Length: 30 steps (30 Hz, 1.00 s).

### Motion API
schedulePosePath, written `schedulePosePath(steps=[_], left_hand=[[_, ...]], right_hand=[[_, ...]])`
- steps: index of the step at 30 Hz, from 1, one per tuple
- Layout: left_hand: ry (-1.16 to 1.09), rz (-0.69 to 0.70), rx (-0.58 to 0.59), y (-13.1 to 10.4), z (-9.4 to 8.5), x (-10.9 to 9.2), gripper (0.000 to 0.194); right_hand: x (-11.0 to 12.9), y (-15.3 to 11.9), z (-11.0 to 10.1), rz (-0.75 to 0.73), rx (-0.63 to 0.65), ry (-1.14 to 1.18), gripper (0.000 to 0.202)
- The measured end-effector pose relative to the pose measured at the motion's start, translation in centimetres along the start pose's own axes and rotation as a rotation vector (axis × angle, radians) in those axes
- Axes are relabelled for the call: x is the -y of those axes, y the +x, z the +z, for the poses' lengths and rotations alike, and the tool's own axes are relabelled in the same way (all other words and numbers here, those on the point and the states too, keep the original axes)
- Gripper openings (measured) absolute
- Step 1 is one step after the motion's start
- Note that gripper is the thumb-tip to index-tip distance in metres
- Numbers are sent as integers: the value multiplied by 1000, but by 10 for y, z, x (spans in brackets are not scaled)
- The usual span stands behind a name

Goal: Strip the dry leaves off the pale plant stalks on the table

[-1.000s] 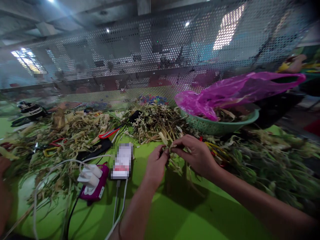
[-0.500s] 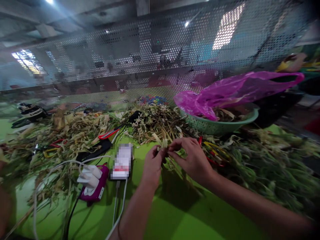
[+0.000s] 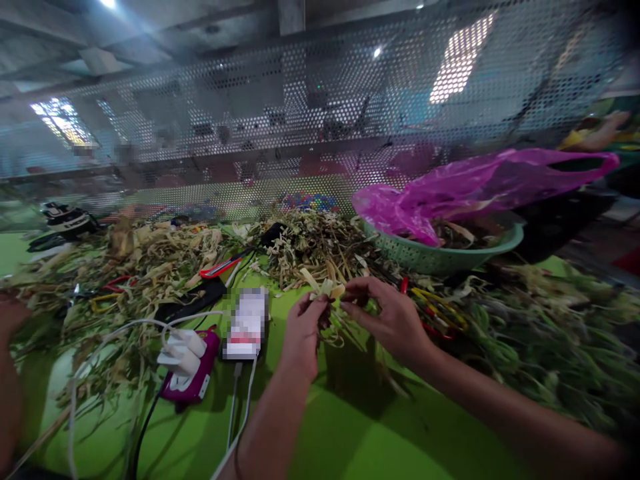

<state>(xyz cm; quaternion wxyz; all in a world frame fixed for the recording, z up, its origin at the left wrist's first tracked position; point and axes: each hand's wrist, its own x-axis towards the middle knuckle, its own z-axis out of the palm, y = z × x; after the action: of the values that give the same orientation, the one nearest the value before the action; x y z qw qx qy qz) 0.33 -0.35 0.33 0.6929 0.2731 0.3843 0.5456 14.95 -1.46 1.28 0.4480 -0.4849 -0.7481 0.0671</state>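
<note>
Left hand shifted leftward, leaves in basket

The held leaf strips are pale straw-yellow and light green, the tabletop lime green. The plastic bag is translucent magenta; the basket is mint green, dotted with holes. The power strip is purple, its plugs white. The box cutter is red with a pale stripe, and the grey perforated screen bears rows of dots.
</note>
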Motion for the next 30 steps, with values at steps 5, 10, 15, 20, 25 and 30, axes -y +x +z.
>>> schedulePosePath(steps=[5,10,15,20,25,30], left_hand=[[161,35,24,0,-1,-1,20],[352,105,80,-1,-2,0,21],[414,155,159,5,-3,6,11],[623,238,197,7,-5,9,7],[706,315,241,1,-1,6,9],[766,391,271,-4,0,7,7]], right_hand=[[-3,4,-5,-160,29,-57,13],[-4,5,-12,-320,51,-144,13],[-6,7,-15,-415,183,-80,18],[-5,8,-10,-136,175,116,11],[-1,8,-3,201,68,259,12],[2,10,-1,377,46,427,22]])
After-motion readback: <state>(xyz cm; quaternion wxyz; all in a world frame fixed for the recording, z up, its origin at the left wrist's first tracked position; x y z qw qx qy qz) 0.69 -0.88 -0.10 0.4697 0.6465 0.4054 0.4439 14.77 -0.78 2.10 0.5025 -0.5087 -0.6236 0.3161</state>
